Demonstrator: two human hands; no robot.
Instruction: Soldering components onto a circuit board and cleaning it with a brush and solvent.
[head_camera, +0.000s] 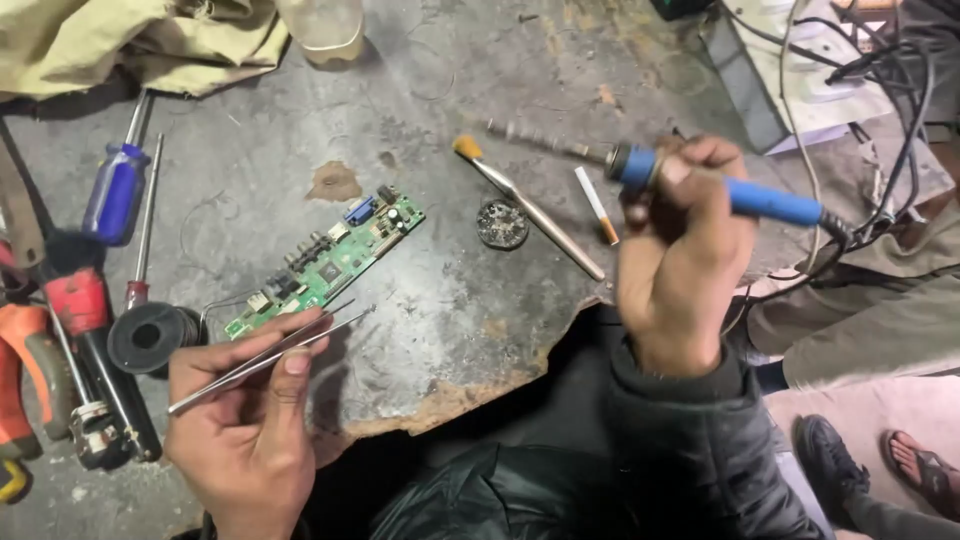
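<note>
Nearest to me, my left hand is pinching a pair of metal tweezers between thumb and fingers, the thin tips slightly apart and pointing up and to the right. Just beyond those tips lies the green circuit board, flat on the worn grey table, its near end just beside my left fingers; I can't tell if the tweezers touch it. My right hand is closed in a fist around the blue handle of a soldering iron, held above the table edge, its metal tip pointing left and its cord trailing off to the right.

To the left of my left hand I see a black spool of wire, red and orange hand tools, and farther out a blue-handled screwdriver. Between my two hands, a little farther away, sit a small round tin, a brush with a yellowish tip, and a cigarette. Farthest off, above my left hand, are crumpled tan cloth and a clear plastic container; beyond my right hand, tangled black cables.
</note>
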